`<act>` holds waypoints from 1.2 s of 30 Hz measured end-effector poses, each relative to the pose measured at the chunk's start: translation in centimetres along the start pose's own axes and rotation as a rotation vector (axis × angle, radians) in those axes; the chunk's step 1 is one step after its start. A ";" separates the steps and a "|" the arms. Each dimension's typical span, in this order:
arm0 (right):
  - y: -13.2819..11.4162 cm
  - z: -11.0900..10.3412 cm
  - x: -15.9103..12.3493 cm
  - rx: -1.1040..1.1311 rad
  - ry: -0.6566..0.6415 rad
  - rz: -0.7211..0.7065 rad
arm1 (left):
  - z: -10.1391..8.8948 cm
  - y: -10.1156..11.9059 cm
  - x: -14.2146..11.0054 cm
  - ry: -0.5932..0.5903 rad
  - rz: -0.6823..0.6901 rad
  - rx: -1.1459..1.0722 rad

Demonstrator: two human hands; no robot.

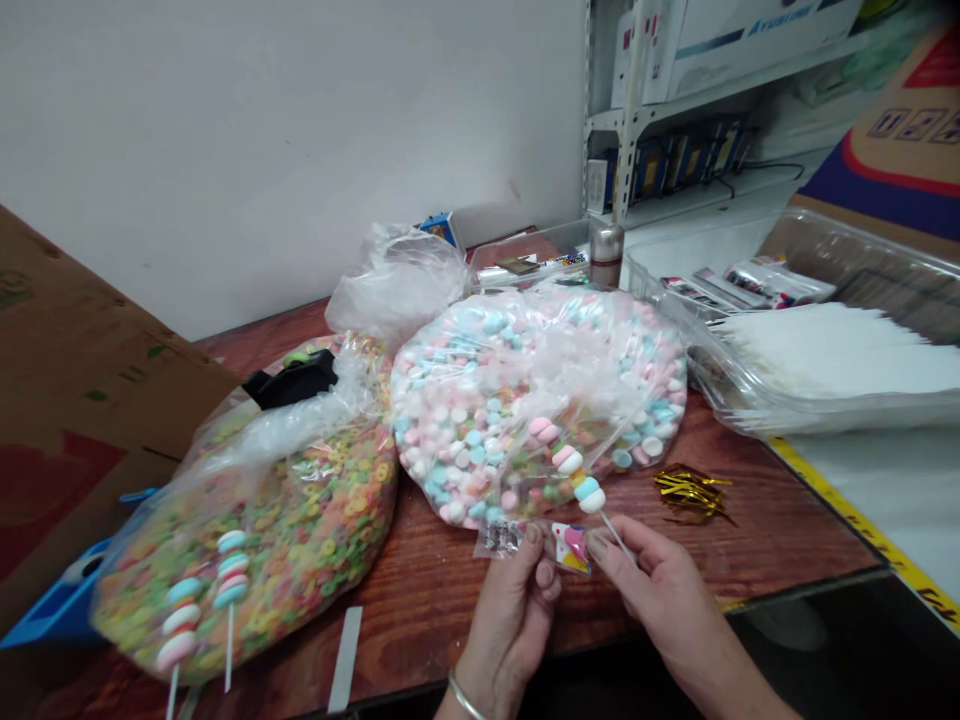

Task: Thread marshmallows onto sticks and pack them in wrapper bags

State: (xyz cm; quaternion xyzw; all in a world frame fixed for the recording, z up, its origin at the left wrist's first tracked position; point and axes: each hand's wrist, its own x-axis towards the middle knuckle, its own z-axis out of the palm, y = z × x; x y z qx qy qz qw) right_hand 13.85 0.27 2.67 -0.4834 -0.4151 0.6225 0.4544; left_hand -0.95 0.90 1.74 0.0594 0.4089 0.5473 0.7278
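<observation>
My left hand (517, 600) and my right hand (652, 575) meet at the table's front edge, both pinched on a small clear printed wrapper (559, 545). A candy skewer (574, 468) with pink, white and blue pieces on a white stick pokes up from the right hand's fingers, slanting over a big clear bag of pastel candies (525, 400). To the left lies a bag of colourful ring candies (285, 520). Two finished skewers (202, 610) rest on that bag.
Gold twist ties (690, 492) lie on the wooden table (750, 540) right of my hands. A clear tray of white sticks (825, 360) stands at right. Cardboard box (67, 400) at left, blue tray (60, 600) beneath, metal shelf (637, 100) behind.
</observation>
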 end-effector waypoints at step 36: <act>0.0 -4.0 -4.3 -0.436 0.123 -0.142 | -1.3 1.9 1.4 0.102 -0.039 -0.184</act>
